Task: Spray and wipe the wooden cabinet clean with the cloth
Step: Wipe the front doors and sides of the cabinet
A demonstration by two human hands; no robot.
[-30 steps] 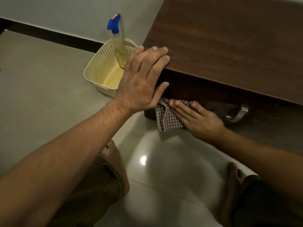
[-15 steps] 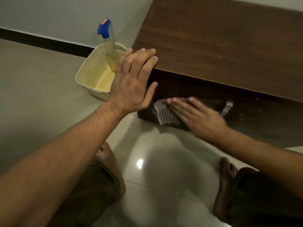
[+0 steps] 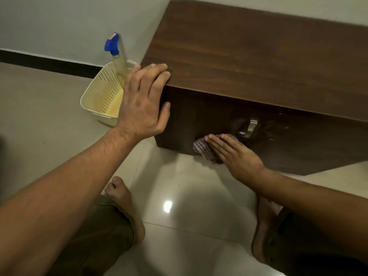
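The dark wooden cabinet (image 3: 249, 62) stands low against the wall, its front face in shadow. My left hand (image 3: 142, 103) lies flat over the cabinet's near left corner, fingers spread on the top edge, holding nothing. My right hand (image 3: 235, 154) presses a checked cloth (image 3: 202, 149) flat against the lower front face, just left of and below a metal handle (image 3: 251, 126). The spray bottle (image 3: 117, 54) with a blue trigger head stands in a basket left of the cabinet, away from both hands.
A cream perforated basket (image 3: 100, 94) sits on the floor beside the cabinet's left side. My bare feet (image 3: 124, 204) and knees are on the glossy tiled floor (image 3: 189, 196). A dark skirting strip (image 3: 49, 63) runs along the wall.
My right hand has slid the cloth to the right along the lower front face, closer to the handle. My left hand stays on the corner. The view has shifted.
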